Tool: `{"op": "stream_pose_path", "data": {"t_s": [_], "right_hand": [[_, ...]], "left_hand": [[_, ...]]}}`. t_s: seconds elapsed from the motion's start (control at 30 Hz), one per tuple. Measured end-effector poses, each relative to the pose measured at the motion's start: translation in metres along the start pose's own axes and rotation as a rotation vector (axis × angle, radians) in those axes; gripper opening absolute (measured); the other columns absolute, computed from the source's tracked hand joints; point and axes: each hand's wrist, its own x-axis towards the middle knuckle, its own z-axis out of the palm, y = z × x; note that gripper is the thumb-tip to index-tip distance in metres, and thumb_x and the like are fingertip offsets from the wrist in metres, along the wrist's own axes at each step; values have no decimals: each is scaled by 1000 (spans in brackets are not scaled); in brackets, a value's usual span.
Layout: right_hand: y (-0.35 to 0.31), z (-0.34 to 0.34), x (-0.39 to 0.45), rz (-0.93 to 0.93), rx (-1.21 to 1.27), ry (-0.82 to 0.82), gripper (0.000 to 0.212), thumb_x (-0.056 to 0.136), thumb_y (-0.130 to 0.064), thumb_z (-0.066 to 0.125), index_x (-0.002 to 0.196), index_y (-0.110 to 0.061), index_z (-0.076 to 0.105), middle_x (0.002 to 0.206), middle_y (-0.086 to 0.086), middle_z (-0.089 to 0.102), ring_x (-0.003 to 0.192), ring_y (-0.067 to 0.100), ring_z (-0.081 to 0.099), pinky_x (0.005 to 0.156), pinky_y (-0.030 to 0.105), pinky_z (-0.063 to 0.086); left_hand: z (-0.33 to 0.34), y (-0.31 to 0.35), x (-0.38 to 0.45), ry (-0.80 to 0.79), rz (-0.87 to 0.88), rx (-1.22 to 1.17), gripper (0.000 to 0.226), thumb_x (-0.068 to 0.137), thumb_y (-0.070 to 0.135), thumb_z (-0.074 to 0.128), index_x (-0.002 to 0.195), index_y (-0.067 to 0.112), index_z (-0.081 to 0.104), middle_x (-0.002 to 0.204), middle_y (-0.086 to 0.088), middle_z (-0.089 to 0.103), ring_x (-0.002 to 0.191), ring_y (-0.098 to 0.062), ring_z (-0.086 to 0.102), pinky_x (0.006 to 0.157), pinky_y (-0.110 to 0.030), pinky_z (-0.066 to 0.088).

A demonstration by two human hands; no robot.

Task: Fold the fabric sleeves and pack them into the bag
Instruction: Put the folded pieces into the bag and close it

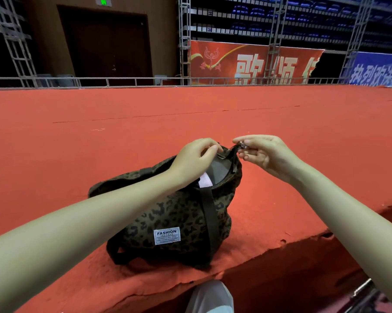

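Carpet (122, 114), red and wide, covers a raised platform whose front edge drops away just before the person; everything else is placed from the bag that sits on it. Behind the bag, well apart, a metal rail (145, 81) runs along the platform's far edge, with a red banner (246, 62) beyond it and a dark door (104, 41) further left.

The bag (174, 213) is dark with a leopard print, slumped on the carpet close to the platform's front edge, its mouth tilted up and away from the person. A dark strap (209, 213) runs down its front, and a white label (167, 235) reading FASHION sits low on the near face. Inside the open mouth a pale piece of fabric (205, 180) shows, tucked against the grey lining.

Both bare forearms reach forward from the lower corners and meet at the bag's top. The left hand (195, 161) arches over the mouth, wrist bent down, fingers curled and pinched on the rim at the far end of the opening. The right hand (265, 152) lies just right of the bag's top, palm turned inward, thumb and forefinger closed on the small metal zipper pull (243, 145), the other fingers loosely spread below.
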Motion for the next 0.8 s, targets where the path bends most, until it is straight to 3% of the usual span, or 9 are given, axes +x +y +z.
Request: {"op": "stream_pose_path", "data": {"t_s": [0.1,0.27,0.37,0.57,0.7,0.8], "right_hand": [[-3,-1,-2,-31,-114,-8,33,88,9,39,96,0,69,77,13,64,64,15,61,63,20,52],[-4,-2,-5,-61,-161,-25,31,80,1,45,96,-1,71,76,11,65,67,17,60,63,22,52],[-3,-3,-4,-66,-185,-15,36,88,10,37,100,0,69,73,8,66,67,16,59,63,22,51],[1,2,-5,-103,-379,21,43,86,12,35,107,-8,66,75,7,61,62,11,57,62,21,49],[2,7,-7,-163,-418,51,35,93,4,40,110,-14,64,78,6,61,64,11,56,64,22,50],[4,10,-9,-211,-473,56,30,94,1,47,116,-13,62,79,4,64,65,10,57,67,22,52]], "left_hand": [[11,14,3,-92,-197,-237,29,101,29,38,98,15,63,83,5,63,72,-11,58,64,-24,44],[21,30,9,-181,-360,-485,32,101,33,40,80,15,56,68,-3,59,55,-14,53,56,-20,43],[24,33,10,-219,-374,-526,28,99,29,47,77,13,54,65,-2,57,54,-13,55,56,-19,45],[25,35,17,-190,-402,-565,25,97,17,46,75,10,53,62,-1,52,48,-9,58,60,-23,45],[25,32,18,-187,-432,-587,23,96,18,41,83,7,55,65,-1,51,53,-12,55,63,-24,48],[23,33,18,-186,-467,-633,30,99,21,37,77,9,55,62,1,49,57,-15,54,67,-26,48]]}}
